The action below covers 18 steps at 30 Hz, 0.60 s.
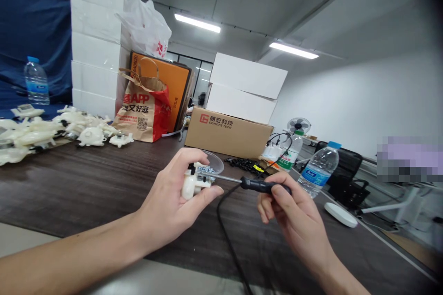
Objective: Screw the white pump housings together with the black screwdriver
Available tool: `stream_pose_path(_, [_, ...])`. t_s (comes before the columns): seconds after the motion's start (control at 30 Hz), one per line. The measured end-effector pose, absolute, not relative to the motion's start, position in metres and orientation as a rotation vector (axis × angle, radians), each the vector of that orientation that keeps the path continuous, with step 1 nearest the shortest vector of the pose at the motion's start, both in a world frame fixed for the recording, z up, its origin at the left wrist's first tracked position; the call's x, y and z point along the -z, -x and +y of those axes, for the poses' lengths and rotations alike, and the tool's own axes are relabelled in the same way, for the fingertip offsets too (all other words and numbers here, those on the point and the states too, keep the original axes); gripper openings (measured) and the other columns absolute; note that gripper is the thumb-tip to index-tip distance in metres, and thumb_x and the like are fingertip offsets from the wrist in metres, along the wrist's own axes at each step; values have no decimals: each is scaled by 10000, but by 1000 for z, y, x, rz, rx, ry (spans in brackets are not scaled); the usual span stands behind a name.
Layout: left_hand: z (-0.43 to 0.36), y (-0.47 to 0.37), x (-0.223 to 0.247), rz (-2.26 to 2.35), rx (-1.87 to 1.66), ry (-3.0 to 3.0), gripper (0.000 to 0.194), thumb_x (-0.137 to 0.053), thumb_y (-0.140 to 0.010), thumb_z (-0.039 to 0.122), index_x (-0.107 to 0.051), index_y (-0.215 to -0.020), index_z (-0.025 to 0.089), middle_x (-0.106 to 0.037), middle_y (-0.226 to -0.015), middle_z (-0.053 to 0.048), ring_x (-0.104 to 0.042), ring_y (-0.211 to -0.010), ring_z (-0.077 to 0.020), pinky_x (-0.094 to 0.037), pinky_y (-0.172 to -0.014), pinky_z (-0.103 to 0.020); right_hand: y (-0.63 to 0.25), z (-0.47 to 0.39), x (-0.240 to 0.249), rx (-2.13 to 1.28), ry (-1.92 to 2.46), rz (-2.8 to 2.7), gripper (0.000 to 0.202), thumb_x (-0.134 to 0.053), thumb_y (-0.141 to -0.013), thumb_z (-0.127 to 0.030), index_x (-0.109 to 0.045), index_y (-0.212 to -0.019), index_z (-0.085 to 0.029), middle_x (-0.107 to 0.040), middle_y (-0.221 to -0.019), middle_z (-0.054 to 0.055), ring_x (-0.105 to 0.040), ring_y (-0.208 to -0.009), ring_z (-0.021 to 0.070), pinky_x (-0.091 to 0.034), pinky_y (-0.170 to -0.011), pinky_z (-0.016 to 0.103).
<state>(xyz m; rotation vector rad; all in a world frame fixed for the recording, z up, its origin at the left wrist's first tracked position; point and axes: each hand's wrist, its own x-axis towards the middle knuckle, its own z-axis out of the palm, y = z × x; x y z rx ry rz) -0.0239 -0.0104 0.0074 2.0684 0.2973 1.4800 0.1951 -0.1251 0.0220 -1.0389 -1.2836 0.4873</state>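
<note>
My left hand (166, 193) is closed around a small white plastic part (189, 185) with dark pieces on it, held above the table. In my right hand (294, 207) is a screwdriver (258, 185) with a black handle, gripped between thumb and fingers. Its metal shaft points left and its tip meets or nearly meets the white part; the exact contact is too small to tell. Just behind the part stands a clear round dish (213, 161) holding small silvery pieces, partly hidden by my left fingers.
White plastic parts (92, 136) are heaped at the left. Behind stand a paper bag (143, 110), a cardboard box (228, 133) and stacked white boxes (97, 41). Water bottles (316, 173) and a white oval object (341, 215) are at right. A black cable (224, 235) crosses the dark table (114, 184).
</note>
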Motion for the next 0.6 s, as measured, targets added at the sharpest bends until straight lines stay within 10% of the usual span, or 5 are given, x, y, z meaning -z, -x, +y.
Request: stream_pose_path(0.6, [-5, 21, -9, 299, -1560, -2086, 256, -687, -899, 240, -441, -971, 244, -543, -1246, -43, -592, -1100, -196, -438, -918, -308, -191, -129, -22, -447, 1002, -1317, 173, -632, -963, -386, -613, -915, -221, -527, -564, -42, -489, -502, 136, -437, -505, 247])
